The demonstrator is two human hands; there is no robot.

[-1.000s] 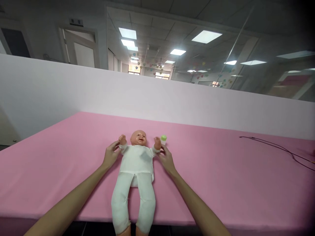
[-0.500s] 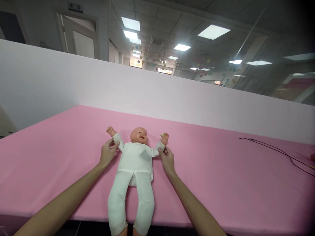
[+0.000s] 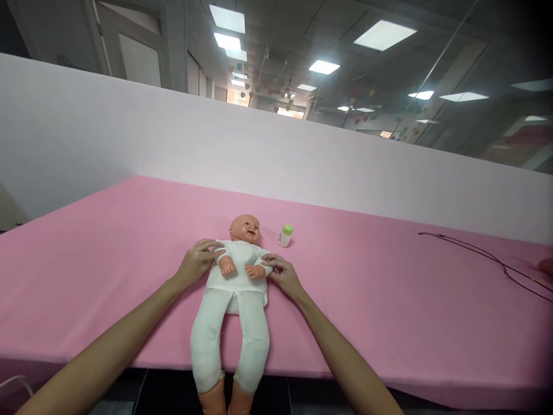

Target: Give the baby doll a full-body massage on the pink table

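Pink bench (image 3: 367, 300) beneath a white partition (image 3: 276, 150), doll (image 3: 235, 285) lying face up on it

From my remote seat I see the doll's lower legs extend past the near edge. My left hand (image 3: 197, 262) touches one sleeve (image 3: 221, 252), and my right hand (image 3: 285, 274) touches the other; I cannot tell whether either grip is closed on the cloth. Near the doll's head stands a green-capped bottle (image 3: 285, 236), with a dark cord (image 3: 475, 249) well off to the right.
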